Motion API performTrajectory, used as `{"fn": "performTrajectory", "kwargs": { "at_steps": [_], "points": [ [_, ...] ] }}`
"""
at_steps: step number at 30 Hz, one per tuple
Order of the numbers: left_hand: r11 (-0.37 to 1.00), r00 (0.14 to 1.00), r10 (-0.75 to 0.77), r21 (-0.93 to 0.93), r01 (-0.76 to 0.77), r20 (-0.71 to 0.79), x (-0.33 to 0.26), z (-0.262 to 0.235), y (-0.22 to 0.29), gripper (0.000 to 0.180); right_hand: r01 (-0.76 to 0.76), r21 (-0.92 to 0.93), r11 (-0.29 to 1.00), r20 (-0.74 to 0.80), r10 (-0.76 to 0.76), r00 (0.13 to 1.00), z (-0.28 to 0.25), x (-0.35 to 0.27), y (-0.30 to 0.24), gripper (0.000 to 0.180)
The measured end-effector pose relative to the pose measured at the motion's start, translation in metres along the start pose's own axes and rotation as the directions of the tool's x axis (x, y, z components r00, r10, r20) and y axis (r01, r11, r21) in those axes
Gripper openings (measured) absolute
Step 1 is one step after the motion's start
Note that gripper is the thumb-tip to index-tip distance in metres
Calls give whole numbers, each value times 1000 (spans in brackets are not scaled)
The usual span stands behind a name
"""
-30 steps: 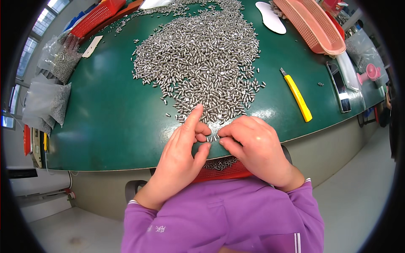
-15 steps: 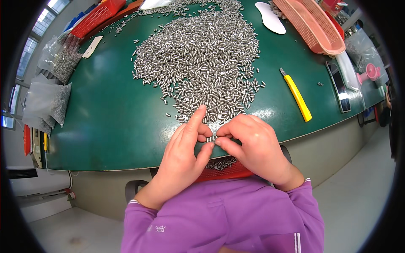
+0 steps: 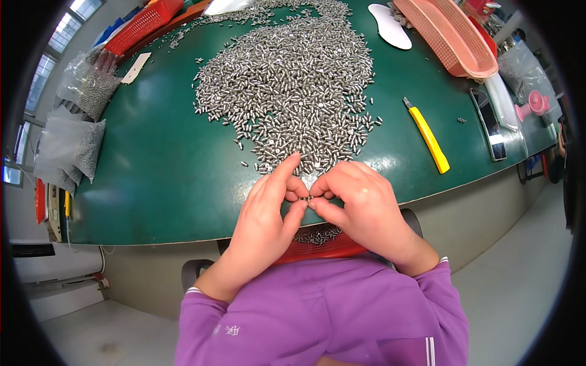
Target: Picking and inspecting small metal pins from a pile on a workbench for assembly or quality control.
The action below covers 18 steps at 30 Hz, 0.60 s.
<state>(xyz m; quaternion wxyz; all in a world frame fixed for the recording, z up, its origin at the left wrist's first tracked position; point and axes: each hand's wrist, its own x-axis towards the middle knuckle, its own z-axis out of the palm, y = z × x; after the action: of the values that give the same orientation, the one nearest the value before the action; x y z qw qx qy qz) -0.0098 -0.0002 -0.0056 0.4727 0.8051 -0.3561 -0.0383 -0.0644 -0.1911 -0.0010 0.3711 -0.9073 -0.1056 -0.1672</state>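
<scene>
A large heap of small bullet-shaped metal pins (image 3: pixel 293 79) covers the middle of the green table (image 3: pixel 152 177) and tapers toward me. At its near end my hands meet, fingertips almost touching. My left hand (image 3: pixel 262 216) is pinched on a few metal pins (image 3: pixel 307 199), with its index finger raised toward the heap. From the other side, my right hand (image 3: pixel 372 204) grips the same pins between thumb and fingers. Most of these pins are hidden by the fingertips. Below the table edge, a red basket (image 3: pixel 323 250) near my lap contains more pins.
At right lie a yellow utility knife (image 3: pixel 429 140) and a phone (image 3: pixel 490 125). Farther back are a pink basket (image 3: pixel 455 43) and a white insole-shaped piece (image 3: pixel 389 26). Filled plastic bags (image 3: pixel 70 143) stand at left, near a white strip (image 3: pixel 136 68) and a red basket (image 3: pixel 143 25).
My fingertips have drawn closer together, with the right hand shifting slightly left. The row of pins between them now shows less.
</scene>
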Motion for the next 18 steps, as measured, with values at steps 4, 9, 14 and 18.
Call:
{"fn": "performTrajectory", "kwargs": {
  "at_steps": [4, 9, 14, 18],
  "points": [
    [1000, 1000, -14, -28, 14, 2, -2, -1, 1, 71, 18, 15, 1000, 12, -18, 1000, 1, -1, 0, 19],
    [999, 999, -18, -37, 19, 40, -2, -4, 2, 75, 19, 43, 999, 22, -20, 1000, 0, -3, 1, 18],
    [998, 998, -23, -50, 26, 52, -2, -6, 1, 75, 23, 55, 998, 44, -25, 999, -3, -2, 0, 18],
    [996, 995, -46, -78, 53, 86, -2, -10, 2, 75, 28, 58, 998, 46, -31, 998, -5, -2, 1, 18]
  ]
}}
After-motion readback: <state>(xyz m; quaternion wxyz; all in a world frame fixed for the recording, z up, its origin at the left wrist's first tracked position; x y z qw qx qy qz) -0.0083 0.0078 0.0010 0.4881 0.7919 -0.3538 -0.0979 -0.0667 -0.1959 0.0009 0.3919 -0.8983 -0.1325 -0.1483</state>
